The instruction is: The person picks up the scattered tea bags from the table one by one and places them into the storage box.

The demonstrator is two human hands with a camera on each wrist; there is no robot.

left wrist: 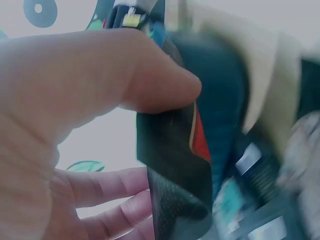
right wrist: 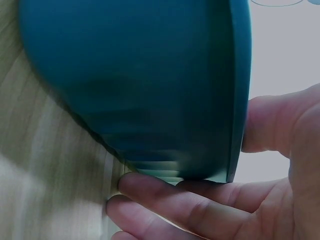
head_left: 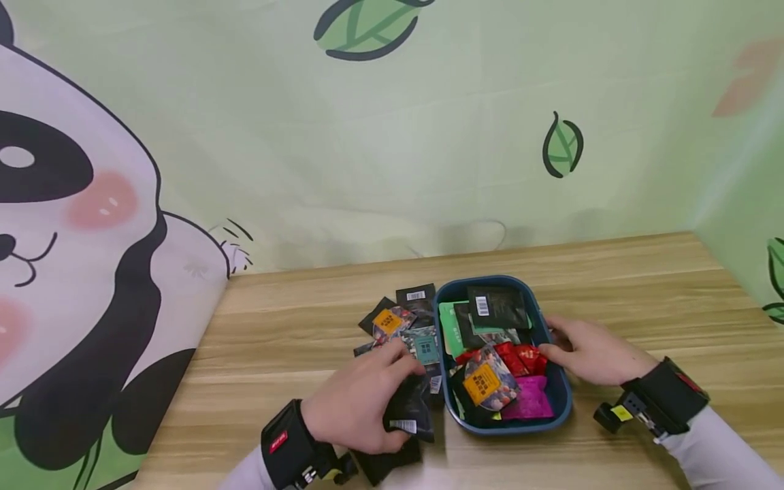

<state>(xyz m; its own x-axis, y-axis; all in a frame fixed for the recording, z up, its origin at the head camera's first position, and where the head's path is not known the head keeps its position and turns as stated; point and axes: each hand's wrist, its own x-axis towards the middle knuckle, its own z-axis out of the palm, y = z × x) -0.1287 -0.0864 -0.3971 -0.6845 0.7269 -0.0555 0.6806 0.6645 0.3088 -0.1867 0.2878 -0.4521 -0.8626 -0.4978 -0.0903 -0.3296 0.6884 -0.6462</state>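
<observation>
My left hand (head_left: 366, 401) pinches a black packet (head_left: 412, 408) with a white barcode label, between the thumb and fingers. In the left wrist view the packet (left wrist: 175, 170) stands on edge under the thumb, a red strip showing at its side. At the bin's right side, my right hand (head_left: 597, 350) grips the blue plastic bin (head_left: 564, 401), thumb over the rim and fingers along the outer wall; the right wrist view shows this wall (right wrist: 145, 75) close up. Inside lie a black packet (head_left: 499, 307), red packets (head_left: 520, 358), a magenta packet (head_left: 528, 400) and an orange-labelled packet (head_left: 490, 381).
Left of the bin, several packets lie loosely piled on the wooden table (head_left: 275, 327), among them an orange-labelled one (head_left: 390, 321) and a teal-labelled one (head_left: 424, 346). Another black packet (head_left: 392, 463) lies below the left hand. A panda-printed backdrop (head_left: 429, 150) stands behind the table.
</observation>
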